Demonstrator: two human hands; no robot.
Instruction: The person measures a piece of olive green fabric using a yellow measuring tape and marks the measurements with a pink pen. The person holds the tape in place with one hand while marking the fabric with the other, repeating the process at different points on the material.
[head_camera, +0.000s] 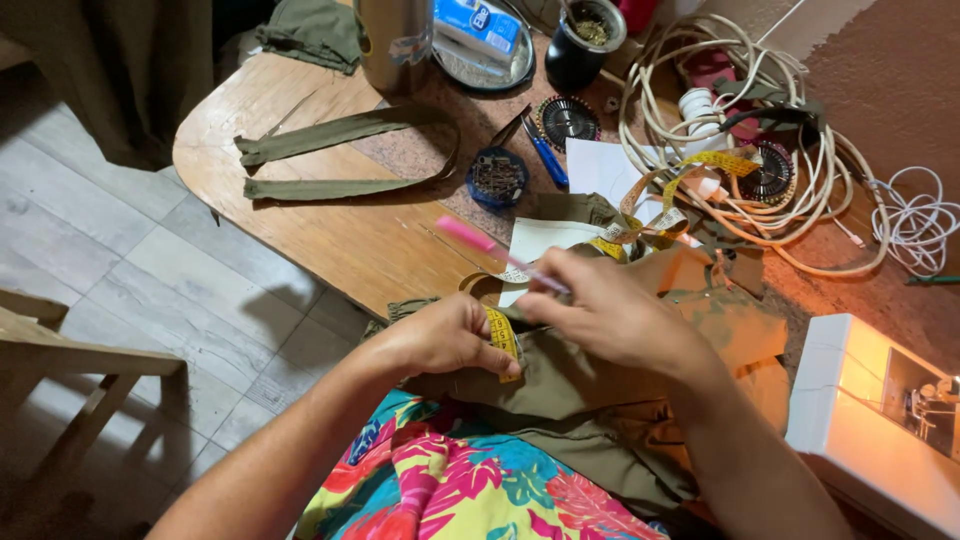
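Observation:
My left hand (445, 335) pinches a yellow measuring tape (503, 338) flat against olive green fabric (590, 385) at the table's front edge. My right hand (615, 310) holds a pink pen (480, 240), its tip down near the tape and its pink end pointing up to the left. The tape runs on to the right in loops (690, 180) over white paper (545, 238). The fabric drapes off the table onto my lap, over bright floral cloth (460, 490).
A wooden table (330, 235) carries two olive fabric strips (340, 160), a round blue pin box (497, 178), a blue pen (547, 160), white cables (800, 130), a metal flask (393, 40) and a tray (480, 65). A white sewing machine (870, 420) stands right. A wooden chair (60, 370) stands left.

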